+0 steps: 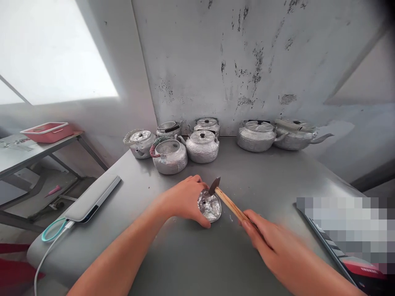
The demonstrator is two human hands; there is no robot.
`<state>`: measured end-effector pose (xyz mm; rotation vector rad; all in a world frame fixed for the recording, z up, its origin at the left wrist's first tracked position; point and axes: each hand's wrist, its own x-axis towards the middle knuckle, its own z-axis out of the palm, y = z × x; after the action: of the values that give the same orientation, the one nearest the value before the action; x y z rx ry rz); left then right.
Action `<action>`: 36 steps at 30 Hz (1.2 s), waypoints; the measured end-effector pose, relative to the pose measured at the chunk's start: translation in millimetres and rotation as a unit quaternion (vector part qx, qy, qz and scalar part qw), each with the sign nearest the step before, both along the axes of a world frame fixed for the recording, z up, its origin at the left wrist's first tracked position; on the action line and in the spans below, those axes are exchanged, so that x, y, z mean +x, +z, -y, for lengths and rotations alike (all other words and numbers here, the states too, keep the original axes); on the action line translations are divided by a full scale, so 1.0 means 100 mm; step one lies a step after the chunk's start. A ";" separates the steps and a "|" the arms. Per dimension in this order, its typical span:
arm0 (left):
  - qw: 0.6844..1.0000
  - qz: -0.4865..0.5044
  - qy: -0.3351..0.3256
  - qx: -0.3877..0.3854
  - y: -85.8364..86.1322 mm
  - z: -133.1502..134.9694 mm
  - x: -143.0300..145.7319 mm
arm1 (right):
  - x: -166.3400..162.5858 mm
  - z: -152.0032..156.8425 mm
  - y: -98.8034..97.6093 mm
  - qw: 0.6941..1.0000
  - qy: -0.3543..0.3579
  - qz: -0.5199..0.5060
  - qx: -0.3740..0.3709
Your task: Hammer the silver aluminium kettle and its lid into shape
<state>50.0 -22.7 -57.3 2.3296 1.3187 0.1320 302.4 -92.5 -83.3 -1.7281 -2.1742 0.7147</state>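
On the grey table lies a round, dented silver kettle lid [211, 207], a small hole showing near its left side. My left hand [187, 201] grips its left edge, thumb in front and fingers behind. In my right hand [265, 234] is the wooden handle of a small hammer [230, 202], fingers wrapped round it. The hammer's narrow dark metal head is over the lid's far right edge; I cannot tell whether it touches. Beyond my hands stands a silver kettle [171, 158] without a lid, its handle wrapped in red and green cord.
Several more silver kettles [202, 147] stand along the wall. A white power bank [92, 199] with a cable lies at the table's left. A partly blurred package [345, 246] is at the right. On a side table sits a pink basket [49, 132].
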 end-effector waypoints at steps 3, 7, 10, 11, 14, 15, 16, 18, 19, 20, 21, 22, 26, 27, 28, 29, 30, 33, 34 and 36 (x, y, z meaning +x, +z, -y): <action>1.000 0.001 0.005 0.002 -0.02 -0.01 -0.01 | 0.00 0.02 -0.04 0.999 0.016 -0.005 -0.039; 1.000 -0.001 0.000 0.008 -0.03 -0.02 -0.02 | -0.05 0.04 0.05 1.000 0.006 -0.012 -0.026; 1.000 -0.001 -0.001 0.006 -0.03 -0.02 -0.02 | -0.06 0.05 0.12 0.999 0.008 0.001 -0.033; 1.000 -0.001 0.004 0.005 -0.02 -0.02 -0.02 | -0.06 0.05 0.13 1.000 0.009 0.005 -0.030; 1.000 -0.001 0.012 0.004 -0.02 -0.01 -0.02 | -0.05 0.04 0.14 1.000 0.006 0.011 -0.025; 1.000 -0.001 0.013 0.005 -0.01 -0.01 -0.02 | -0.05 0.04 0.14 0.999 0.006 0.014 -0.029; 1.000 -0.002 0.012 0.005 -0.01 -0.01 -0.02 | -0.05 0.04 0.14 0.999 0.006 0.015 -0.031; 1.000 -0.002 0.012 0.004 -0.01 -0.01 -0.02 | -0.06 0.04 0.15 1.000 0.002 0.012 -0.024; 1.000 -0.001 0.012 0.005 -0.01 -0.01 -0.02 | -0.06 0.04 0.16 1.000 -0.001 0.009 -0.021; 1.000 -0.001 0.011 0.005 -0.01 -0.01 -0.02 | -0.07 0.04 0.16 1.000 -0.004 0.008 -0.021; 1.000 0.000 0.010 0.006 -0.01 -0.01 -0.02 | -0.07 0.04 0.17 1.000 -0.007 0.008 -0.024; 1.000 0.000 0.010 0.005 -0.01 -0.01 -0.02 | -0.08 0.04 0.17 1.000 -0.006 0.008 -0.028; 1.000 0.002 0.019 0.003 -0.01 0.00 -0.01 | -0.06 0.04 0.15 1.000 0.009 -0.002 0.000; 1.000 0.003 0.018 0.004 -0.01 0.00 -0.01 | -0.06 0.04 0.14 1.000 0.012 -0.004 0.009; 1.000 0.003 0.016 0.004 -0.01 0.00 -0.01 | -0.06 0.04 0.13 1.000 0.015 -0.005 0.012; 1.000 0.003 0.013 0.004 -0.01 0.00 -0.01 | -0.06 0.04 0.13 1.000 0.016 -0.006 0.014; 1.000 0.003 0.013 0.005 -0.01 0.00 -0.01 | -0.06 0.04 0.13 1.000 0.016 -0.011 0.016; 1.000 0.008 0.016 0.006 -0.01 0.00 -0.01 | -0.06 0.03 0.13 1.000 0.015 -0.019 0.012; 1.000 0.011 0.016 0.006 -0.01 0.00 -0.01 | -0.06 0.02 0.12 1.000 0.016 -0.015 0.007; 1.000 0.014 0.012 0.002 -0.01 0.00 -0.01 | -0.05 0.01 0.10 1.000 0.018 -0.004 -0.017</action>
<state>49.5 -22.7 -58.3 2.3084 1.3333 0.1748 297.2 -93.9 -73.4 -1.7032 -2.2063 0.7692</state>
